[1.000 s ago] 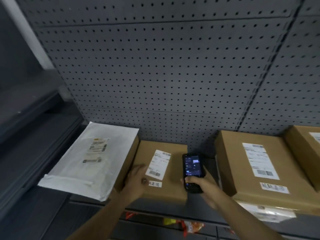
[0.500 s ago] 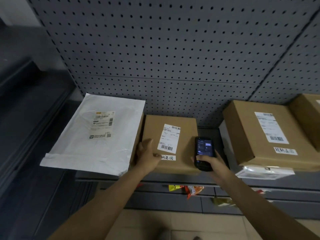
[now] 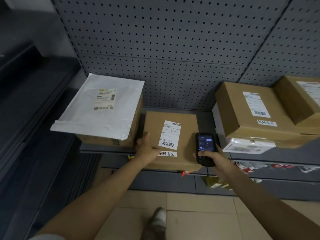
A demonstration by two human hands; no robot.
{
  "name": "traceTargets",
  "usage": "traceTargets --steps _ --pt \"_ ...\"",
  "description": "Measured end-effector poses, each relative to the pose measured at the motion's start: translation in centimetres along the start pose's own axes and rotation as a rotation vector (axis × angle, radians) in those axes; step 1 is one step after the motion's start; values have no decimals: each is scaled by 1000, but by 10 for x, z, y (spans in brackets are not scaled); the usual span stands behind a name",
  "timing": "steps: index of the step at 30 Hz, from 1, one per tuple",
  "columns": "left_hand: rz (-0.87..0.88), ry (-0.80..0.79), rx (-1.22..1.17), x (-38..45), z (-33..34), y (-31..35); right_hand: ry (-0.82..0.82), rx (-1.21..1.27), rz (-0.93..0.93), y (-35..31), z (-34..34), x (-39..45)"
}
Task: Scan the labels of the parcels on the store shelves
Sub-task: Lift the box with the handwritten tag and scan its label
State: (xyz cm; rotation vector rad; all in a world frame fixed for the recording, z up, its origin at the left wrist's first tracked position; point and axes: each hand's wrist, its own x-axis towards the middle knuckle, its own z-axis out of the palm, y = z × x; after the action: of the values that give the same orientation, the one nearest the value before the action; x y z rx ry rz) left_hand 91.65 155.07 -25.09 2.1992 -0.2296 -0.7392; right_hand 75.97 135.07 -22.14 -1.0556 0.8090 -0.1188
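A small brown cardboard parcel point(image 3: 187, 135) lies on the grey shelf point(image 3: 107, 149), its front edge sticking out past the shelf lip. A white barcode label point(image 3: 170, 134) and a handwritten strip face up on it. My left hand point(image 3: 146, 148) grips the parcel's front left corner, thumb on top, with the fingers hidden down its side. My right hand point(image 3: 213, 158) holds a black handheld scanner point(image 3: 205, 147) with a lit screen, upright at the parcel's right edge.
A white mailer bag point(image 3: 97, 116) lies on a brown box to the left. Two labelled cardboard boxes point(image 3: 245, 116) point(image 3: 297, 101) and a white flat packet point(image 3: 249, 147) stand at the right. Grey pegboard point(image 3: 164, 49) backs the shelf. Lower shelves hold snack packets. A shoe shows on the tiled floor.
The view has tilted down, showing floor and shoe. The small parcel now sits further forward over the shelf lip, with my left hand still on its corner. The scanner stays at its right edge.
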Motion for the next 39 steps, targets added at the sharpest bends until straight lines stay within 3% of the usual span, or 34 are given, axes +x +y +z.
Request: traceTargets --steps 5,14,18,33,39 --pt "40 -3 -10 -26 5 -18 -30 0 -22 14 -7 -28" --pt "122 -200 -366 -34 3 -60 15 -34 -55 32 -13 -24" --pt "78 -267 -462 -30 1 -70 41 18 -62 40 -13 -22" --pt "106 -326 -481 -32 -7 -56 23 161 -49 38 -15 -37" --pt "109 -319 -490 -51 -24 -42 -26 101 -61 22 -17 -64"
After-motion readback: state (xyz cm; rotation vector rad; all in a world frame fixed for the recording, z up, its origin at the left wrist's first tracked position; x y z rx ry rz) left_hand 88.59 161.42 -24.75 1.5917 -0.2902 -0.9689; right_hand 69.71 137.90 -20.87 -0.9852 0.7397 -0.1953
